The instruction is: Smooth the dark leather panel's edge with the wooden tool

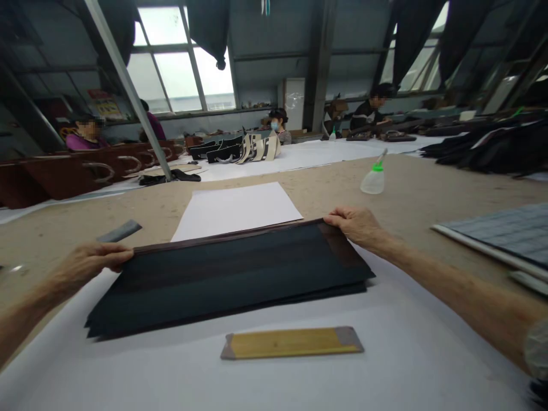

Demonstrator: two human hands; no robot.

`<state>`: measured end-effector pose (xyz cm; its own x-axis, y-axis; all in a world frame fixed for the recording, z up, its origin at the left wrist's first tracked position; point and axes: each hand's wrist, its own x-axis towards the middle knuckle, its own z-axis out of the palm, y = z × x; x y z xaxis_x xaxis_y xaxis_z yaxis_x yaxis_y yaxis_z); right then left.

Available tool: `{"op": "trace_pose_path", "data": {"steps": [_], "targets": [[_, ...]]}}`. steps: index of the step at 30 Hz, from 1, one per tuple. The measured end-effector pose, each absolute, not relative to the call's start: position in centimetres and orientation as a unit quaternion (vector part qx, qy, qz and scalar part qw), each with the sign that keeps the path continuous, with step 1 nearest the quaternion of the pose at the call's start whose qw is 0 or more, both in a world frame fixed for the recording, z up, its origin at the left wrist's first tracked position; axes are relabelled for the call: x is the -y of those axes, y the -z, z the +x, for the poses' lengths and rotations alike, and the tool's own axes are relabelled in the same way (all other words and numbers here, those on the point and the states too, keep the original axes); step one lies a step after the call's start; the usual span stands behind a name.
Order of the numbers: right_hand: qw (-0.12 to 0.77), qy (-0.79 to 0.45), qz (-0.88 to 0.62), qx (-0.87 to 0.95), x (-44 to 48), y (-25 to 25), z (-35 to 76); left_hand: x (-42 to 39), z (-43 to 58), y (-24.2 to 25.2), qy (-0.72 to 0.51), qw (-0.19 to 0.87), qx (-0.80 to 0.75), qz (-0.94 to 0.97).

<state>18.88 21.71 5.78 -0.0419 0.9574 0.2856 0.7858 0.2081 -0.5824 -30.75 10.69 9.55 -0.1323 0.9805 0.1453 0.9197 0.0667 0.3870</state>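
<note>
A stack of dark, long sheets (226, 274) lies on a white paper sheet (299, 371) in front of me. My left hand (92, 262) grips the stack's far left corner. My right hand (355, 224) grips its far right corner. The far edge of the stack shows a dark reddish rim. A flat wooden stick (291, 342) with grey ends lies just in front of the stack. Behind the stack rests a smaller white sheet (240, 208).
A squeeze bottle with a green cap (374, 178) stands on the tan table (428, 194) at the right. A grey strip (120, 231) lies at the left, a grey mat (509, 228) at the right. Several people work at far tables with dark pieces.
</note>
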Motion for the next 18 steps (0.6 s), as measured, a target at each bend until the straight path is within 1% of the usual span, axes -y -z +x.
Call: {"op": "trace_pose_path", "data": {"steps": [5, 9, 13, 18], "targets": [[0.318, -0.065, -0.619, 0.715, -22.1, -5.6, 18.5, -11.0, -31.1, -9.0, -0.231, 0.081, -0.744, 0.622], [0.302, -0.037, -0.634, 0.711, -22.4, -5.1, 18.4, -11.5, -29.9, -8.4, -0.243, 0.076, -0.754, 0.605], [0.287, -0.032, -0.645, 0.708, -22.6, -4.9, 18.2, -11.7, -29.8, -7.7, -0.238, 0.046, -0.774, 0.584], [0.267, -0.031, -0.689, 0.673, -22.1, -5.1, 17.6, -11.7, -29.8, -7.9, -0.204, -0.015, -0.782, 0.589]]}}
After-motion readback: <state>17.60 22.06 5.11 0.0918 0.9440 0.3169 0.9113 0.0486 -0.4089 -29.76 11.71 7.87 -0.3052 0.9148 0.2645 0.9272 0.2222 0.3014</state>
